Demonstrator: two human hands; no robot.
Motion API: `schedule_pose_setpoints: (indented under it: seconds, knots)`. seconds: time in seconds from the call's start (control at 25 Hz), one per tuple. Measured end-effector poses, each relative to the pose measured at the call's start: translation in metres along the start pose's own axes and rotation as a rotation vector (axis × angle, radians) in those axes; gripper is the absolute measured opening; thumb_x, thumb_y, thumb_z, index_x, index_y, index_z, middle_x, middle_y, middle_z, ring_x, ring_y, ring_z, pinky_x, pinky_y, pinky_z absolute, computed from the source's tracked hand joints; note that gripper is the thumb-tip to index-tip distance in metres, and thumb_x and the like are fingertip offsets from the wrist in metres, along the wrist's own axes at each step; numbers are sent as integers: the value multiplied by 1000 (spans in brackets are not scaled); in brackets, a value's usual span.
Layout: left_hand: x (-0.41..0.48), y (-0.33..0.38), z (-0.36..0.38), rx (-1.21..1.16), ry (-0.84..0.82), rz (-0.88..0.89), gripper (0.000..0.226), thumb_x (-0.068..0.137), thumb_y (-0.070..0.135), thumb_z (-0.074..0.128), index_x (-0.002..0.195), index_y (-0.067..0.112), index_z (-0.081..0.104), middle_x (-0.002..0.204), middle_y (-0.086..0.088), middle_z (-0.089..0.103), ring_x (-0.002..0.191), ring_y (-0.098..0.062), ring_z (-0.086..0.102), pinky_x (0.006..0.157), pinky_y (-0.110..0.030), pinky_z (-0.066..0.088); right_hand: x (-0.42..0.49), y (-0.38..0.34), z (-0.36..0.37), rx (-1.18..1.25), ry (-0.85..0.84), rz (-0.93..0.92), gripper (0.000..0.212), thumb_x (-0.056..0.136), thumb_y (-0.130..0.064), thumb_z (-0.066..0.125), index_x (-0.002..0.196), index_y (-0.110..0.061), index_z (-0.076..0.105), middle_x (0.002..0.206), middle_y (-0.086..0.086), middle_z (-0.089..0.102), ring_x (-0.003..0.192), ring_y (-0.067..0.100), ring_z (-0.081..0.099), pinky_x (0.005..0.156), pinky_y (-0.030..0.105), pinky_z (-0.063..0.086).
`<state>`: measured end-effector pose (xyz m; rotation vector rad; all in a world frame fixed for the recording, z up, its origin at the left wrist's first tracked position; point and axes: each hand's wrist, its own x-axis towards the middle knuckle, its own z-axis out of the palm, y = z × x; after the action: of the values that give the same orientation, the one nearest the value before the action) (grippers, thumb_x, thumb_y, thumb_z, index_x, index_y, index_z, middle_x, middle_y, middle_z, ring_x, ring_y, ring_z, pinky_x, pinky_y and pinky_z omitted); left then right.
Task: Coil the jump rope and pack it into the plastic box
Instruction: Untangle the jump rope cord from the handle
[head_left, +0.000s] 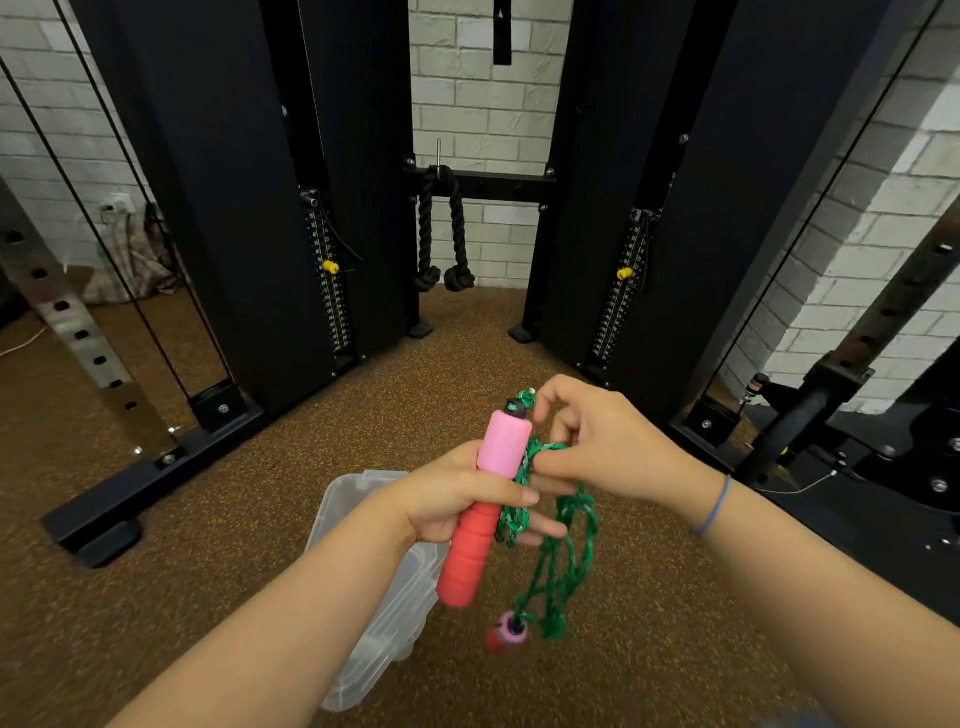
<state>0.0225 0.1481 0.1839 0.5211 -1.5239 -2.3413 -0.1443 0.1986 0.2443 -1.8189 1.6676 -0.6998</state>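
My left hand grips one jump rope handle, pink at the top and red below, held nearly upright. The green braided rope hangs in several loops from my left fingers. My right hand pinches the rope beside the pink part of the handle. The second handle dangles blurred at the bottom of the loops. The clear plastic box lies on the floor below my left forearm, partly hidden by it.
A black cable machine with two weight stacks stands ahead on the brown speckled floor. A black rope attachment hangs from its crossbar. A perforated steel post rises at left; a barbell mount sits at right.
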Motion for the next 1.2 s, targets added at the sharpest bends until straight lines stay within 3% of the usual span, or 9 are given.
schedule_pose_setpoints:
  seconds: [0.2, 0.36, 0.52, 0.6, 0.68, 0.84, 0.92, 1.04, 1.2]
  knots:
    - [-1, 2, 4, 92, -123, -57, 44, 85, -9, 46, 124, 12, 51, 107, -11, 71, 82, -23, 72, 84, -40, 54, 16, 8, -11, 178, 27, 25, 24, 74, 6, 62, 75, -16, 52, 45, -10, 52, 42, -1, 44, 49, 15, 37]
    - [-3, 6, 5, 121, -221, -66, 48, 85, -12, 43, 121, 16, 55, 102, -9, 73, 80, -23, 73, 81, -34, 56, 27, 24, 1, 361, 25, 133, 25, 78, 8, 55, 65, -13, 54, 52, -4, 49, 50, 6, 42, 52, 18, 34]
    - [-4, 9, 2, 42, -236, 66, 50, 82, -10, 56, 126, 13, 54, 103, -10, 73, 89, -25, 72, 86, -36, 54, 29, 42, 30, 662, -82, 217, 9, 82, -1, 49, 77, -6, 54, 61, 4, 45, 53, 9, 42, 48, 17, 37]
    - [-4, 13, -5, -63, -170, 203, 57, 72, -1, 72, 125, 14, 58, 106, -11, 72, 96, -28, 70, 91, -42, 52, 30, 51, 46, 783, -88, 231, 14, 83, 1, 43, 85, -6, 54, 57, 0, 43, 49, 10, 39, 49, 22, 35]
    - [-5, 20, -15, -165, -44, 332, 64, 66, -4, 75, 124, 18, 60, 112, -11, 70, 100, -29, 68, 94, -48, 50, 29, 60, 59, 827, -92, 258, 23, 82, 6, 37, 76, -7, 55, 52, -1, 34, 45, 12, 32, 50, 26, 32]
    - [-12, 34, -35, -269, 209, 472, 67, 70, -13, 47, 128, 21, 53, 118, -3, 68, 97, -23, 69, 90, -51, 50, 19, 77, 73, 963, -119, 226, 9, 73, -7, 49, 68, -10, 55, 50, -5, 27, 41, 9, 26, 45, 22, 28]
    - [-17, 39, -43, -287, 275, 530, 67, 71, -12, 43, 129, 20, 50, 120, -1, 67, 99, -21, 69, 89, -51, 51, 14, 84, 78, 982, -117, 207, 14, 79, -21, 53, 70, -10, 55, 50, -7, 24, 42, 8, 24, 45, 21, 26]
    - [-23, 42, -52, -272, 367, 573, 67, 75, -13, 41, 134, 17, 46, 122, 0, 66, 108, -24, 65, 87, -49, 54, 4, 89, 81, 890, -110, 182, 32, 90, -37, 54, 69, -13, 54, 49, -9, 22, 42, 6, 20, 46, 20, 24]
    - [-19, 34, -57, -271, 463, 532, 70, 79, -18, 38, 140, 17, 38, 120, -3, 67, 109, -27, 64, 88, -47, 53, -5, 88, 81, 655, -154, 91, 32, 91, -41, 50, 69, -21, 61, 53, -9, 25, 47, 6, 23, 49, 22, 23]
